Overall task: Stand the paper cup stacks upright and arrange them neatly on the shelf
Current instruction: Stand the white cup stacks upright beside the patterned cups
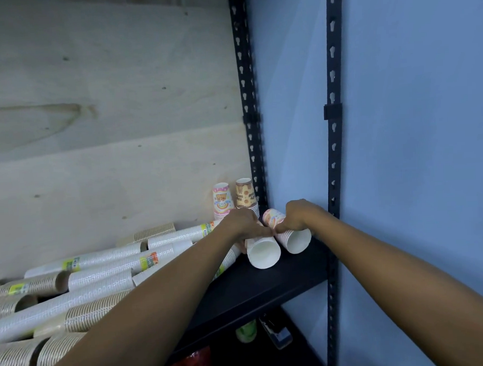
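Two short cup stacks lie on their sides on the black shelf (267, 287), mouths toward me. My left hand (240, 223) rests on the white stack (262, 251). My right hand (298, 215) grips the pink-patterned stack (291, 237) beside it. The fingertips of both hands meet between the two stacks. Behind them, two short stacks stand upright, bottoms up, in the back right corner: a pink bear-print one (222, 199) and a brown one (245, 194). Several long sleeved stacks (105, 269) of white and brown-ribbed cups lie piled on the left of the shelf.
A plywood back panel (107, 119) closes the shelf's rear. Black slotted uprights (247, 99) stand at the right, against a blue wall (413, 147). A lower shelf holds a green item (246, 330), a dark device (277, 333) and red packets (193, 364).
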`<state>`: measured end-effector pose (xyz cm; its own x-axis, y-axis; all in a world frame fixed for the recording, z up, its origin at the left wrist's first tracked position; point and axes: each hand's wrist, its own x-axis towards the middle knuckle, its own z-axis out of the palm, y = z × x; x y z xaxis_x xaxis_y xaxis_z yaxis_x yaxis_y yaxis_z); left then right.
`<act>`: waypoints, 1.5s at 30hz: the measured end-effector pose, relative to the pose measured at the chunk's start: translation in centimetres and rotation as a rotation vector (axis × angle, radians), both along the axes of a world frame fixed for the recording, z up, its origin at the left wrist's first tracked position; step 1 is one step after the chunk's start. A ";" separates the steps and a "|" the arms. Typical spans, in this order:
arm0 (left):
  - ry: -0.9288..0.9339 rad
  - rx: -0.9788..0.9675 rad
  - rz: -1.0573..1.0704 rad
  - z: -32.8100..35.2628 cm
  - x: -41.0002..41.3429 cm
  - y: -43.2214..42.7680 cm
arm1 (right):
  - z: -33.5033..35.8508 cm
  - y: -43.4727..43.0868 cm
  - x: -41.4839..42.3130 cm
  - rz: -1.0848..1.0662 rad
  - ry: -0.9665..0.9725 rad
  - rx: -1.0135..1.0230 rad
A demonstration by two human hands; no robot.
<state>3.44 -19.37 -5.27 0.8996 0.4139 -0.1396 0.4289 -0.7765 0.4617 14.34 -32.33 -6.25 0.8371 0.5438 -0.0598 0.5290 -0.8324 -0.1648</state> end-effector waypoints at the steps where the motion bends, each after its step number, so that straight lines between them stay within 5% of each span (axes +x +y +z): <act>1: -0.012 0.015 -0.006 0.1 -0.1 -0.3 | 0.0 -0.2 0.0 -0.012 0.003 0.022; 18: -0.604 -0.237 0.041 -0.8 2.0 4.2 | -3.4 -0.9 0.3 -0.177 -0.055 0.943; 25: -0.633 -0.134 0.006 -4.5 8.7 6.4 | -6.5 0.0 1.6 -0.133 -0.087 0.990; 32: -0.538 -0.245 -0.039 -6.7 10.7 6.6 | -8.8 0.5 1.8 -0.104 -0.109 1.040; 45: -0.503 -0.152 -0.083 -6.8 10.9 6.8 | -10.2 0.8 2.4 -0.110 -0.164 0.935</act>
<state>14.34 -12.57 -12.10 0.8996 0.3475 0.2646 0.0659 -0.7068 0.7043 16.72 -31.51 -16.48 0.8456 0.2298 0.4819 0.5315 -0.4481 -0.7189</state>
